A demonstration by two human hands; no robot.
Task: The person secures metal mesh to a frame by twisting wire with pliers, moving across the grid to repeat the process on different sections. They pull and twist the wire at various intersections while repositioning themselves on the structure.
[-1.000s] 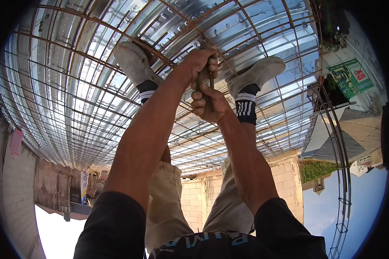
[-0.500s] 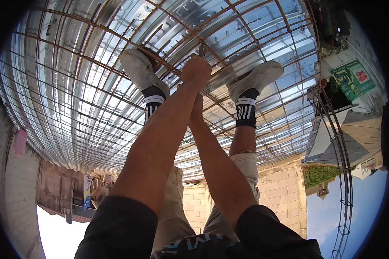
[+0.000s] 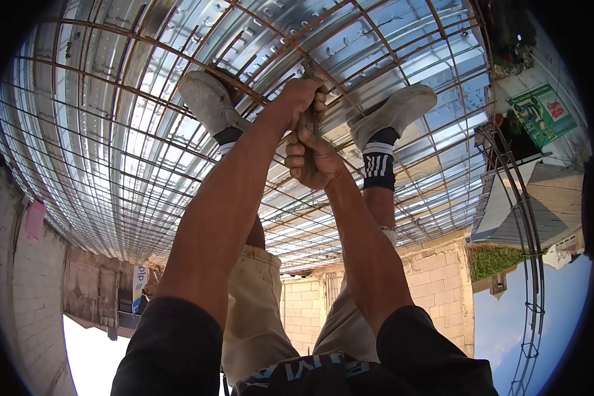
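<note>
Both hands clenched on 1 tying tool [image 3: 309, 122] at a rebar crossing [image 3: 308, 66] between 2 shoes: left hand [image 3: 301, 96] above, right hand [image 3: 312, 160] below; likely mid-tie, next calling for a steady twist.

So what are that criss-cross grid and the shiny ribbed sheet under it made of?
The grid looks like steel bars: thin, ridged, rust-brown. The ribbed sheet seems to be galvanised metal decking, silvery and glaring in the sun. Both hands grip a thin rusty tool at a crossing.
</note>
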